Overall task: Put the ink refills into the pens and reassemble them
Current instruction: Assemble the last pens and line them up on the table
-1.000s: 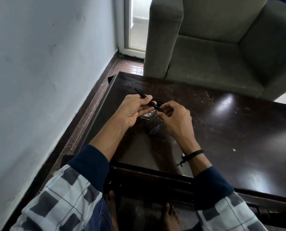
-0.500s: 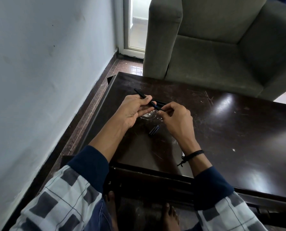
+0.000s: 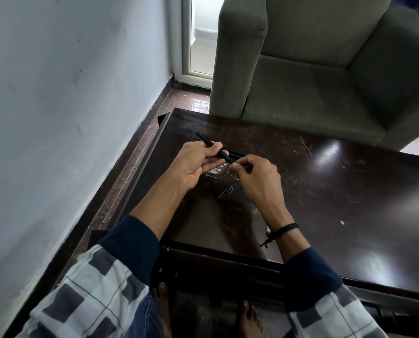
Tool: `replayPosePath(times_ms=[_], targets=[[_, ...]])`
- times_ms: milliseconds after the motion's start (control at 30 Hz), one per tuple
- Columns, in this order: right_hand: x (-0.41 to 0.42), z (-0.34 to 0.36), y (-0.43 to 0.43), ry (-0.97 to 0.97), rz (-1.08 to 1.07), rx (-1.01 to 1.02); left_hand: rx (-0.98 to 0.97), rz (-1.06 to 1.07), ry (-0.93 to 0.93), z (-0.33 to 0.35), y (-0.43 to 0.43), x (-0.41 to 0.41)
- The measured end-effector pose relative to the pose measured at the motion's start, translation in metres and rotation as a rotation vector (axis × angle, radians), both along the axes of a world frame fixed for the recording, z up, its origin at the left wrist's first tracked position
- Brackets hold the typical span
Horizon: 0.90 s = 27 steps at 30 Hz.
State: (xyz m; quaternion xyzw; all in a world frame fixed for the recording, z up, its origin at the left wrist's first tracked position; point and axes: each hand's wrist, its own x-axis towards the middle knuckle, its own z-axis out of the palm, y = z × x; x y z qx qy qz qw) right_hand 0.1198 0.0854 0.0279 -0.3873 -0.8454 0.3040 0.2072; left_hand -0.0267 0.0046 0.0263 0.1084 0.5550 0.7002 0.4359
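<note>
Holding the black pen barrel (image 3: pixel 204 139) just above the bench (image 3: pixel 337 191), the left hand (image 3: pixel 193 164) has its fingers curled round the middle of it. The long axis of the barrel runs from far-left to near-right. The right hand (image 3: pixel 257 176) is nearer to the open end, with its fingers pinched on that near-right tip. I judge that any push must go along this axis, toward the left hand.

A home sitting room: a grey-green upholstered armchair (image 3: pixel 325 69) stands right behind a low, dark wooden tabletop (image 3: pixel 337 191) with a scratched, glossy surface. A pale painted wall (image 3: pixel 57 118) runs along the left above a dark skirting, the floor (image 3: pixel 193 103) is polished brown stone tile, and a white-framed glass door (image 3: pixel 198 37) lets daylight in.
</note>
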Motion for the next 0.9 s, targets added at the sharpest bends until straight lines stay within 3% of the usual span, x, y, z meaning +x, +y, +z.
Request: replayPosePath(times_ms=[900], targets=[[0.0001, 0.0005, -0.0012, 0.014, -0.012, -0.011, 0.0, 0.012, -0.018, 0.0028, -0.001, 0.0004]])
